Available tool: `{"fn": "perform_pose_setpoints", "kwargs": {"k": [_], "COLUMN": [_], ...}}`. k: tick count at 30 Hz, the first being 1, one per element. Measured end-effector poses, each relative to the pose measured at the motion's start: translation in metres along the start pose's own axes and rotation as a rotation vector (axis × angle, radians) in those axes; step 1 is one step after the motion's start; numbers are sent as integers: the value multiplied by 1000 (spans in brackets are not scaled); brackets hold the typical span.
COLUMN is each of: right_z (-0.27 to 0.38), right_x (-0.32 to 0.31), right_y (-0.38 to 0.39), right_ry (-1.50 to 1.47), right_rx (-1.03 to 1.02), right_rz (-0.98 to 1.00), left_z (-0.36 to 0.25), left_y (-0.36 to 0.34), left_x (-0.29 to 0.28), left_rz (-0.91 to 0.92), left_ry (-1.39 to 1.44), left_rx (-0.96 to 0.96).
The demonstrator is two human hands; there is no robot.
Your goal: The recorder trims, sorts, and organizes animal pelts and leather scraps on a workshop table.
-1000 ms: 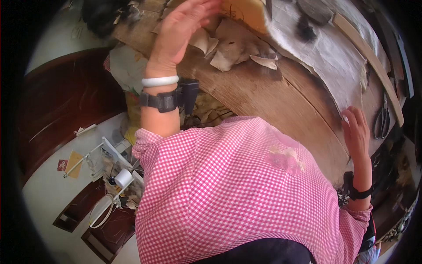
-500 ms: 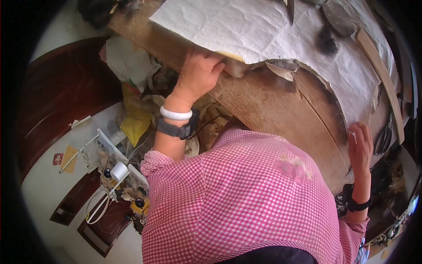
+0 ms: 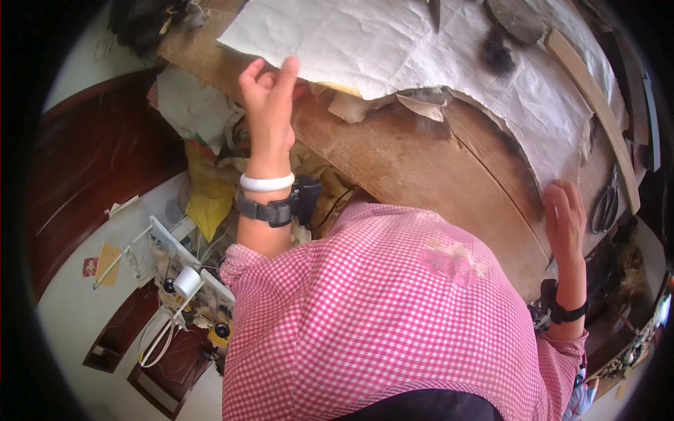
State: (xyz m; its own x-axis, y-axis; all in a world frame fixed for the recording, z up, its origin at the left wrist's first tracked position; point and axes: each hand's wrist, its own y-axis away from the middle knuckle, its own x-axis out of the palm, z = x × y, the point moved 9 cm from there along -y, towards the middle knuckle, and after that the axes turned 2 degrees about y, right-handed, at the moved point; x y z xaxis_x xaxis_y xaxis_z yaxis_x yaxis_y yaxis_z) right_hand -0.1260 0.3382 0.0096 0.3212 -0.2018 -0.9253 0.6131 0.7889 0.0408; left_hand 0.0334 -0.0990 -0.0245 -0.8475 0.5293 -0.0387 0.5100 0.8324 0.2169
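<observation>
A white woven sheet with a torn lower edge lies over a wooden board, with brown scraps showing under that edge. My left hand is at the sheet's front-left edge, fingers apart and partly bent, palm up, holding nothing I can see. My right hand pinches the sheet's lower right corner, with fingers curled. Black scissors lie just right of it. On the sheet are a dark fuzzy tuft and a grey flat piece.
A long wooden strip crosses the right side. At left are a pale cloth bundle, yellow material, a dark red wooden surface and a white frame with a spool among clutter.
The white sheet has come down over most of the scraps on the left. My left hand moved down from the upper scraps, then slightly left and turned palm up, fingers loosening.
</observation>
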Motion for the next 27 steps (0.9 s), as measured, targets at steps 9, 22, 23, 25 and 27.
{"fn": "perform_pose_setpoints", "kwargs": {"k": [9, 22, 23, 25, 27], "right_z": [-5, -7, -7, -9, -12], "right_x": [-1, -2, -2, -3, -3], "right_y": [2, 3, 4, 4, 6], "right_ry": [9, -54, -53, -59, -65], "right_rx": [14, 21, 19, 26, 37], "right_rz": [-31, -54, -58, -56, -53], "left_z": [4, -15, -23, -40, -75], "left_y": [-8, -34, -35, -46, -51], "left_x": [-17, 16, 25, 41, 78], "left_rz": [-212, -122, -92, -51, 52], "left_ry": [-451, -136, 28, 84, 153], "left_rx": [69, 81, 64, 22, 97]}}
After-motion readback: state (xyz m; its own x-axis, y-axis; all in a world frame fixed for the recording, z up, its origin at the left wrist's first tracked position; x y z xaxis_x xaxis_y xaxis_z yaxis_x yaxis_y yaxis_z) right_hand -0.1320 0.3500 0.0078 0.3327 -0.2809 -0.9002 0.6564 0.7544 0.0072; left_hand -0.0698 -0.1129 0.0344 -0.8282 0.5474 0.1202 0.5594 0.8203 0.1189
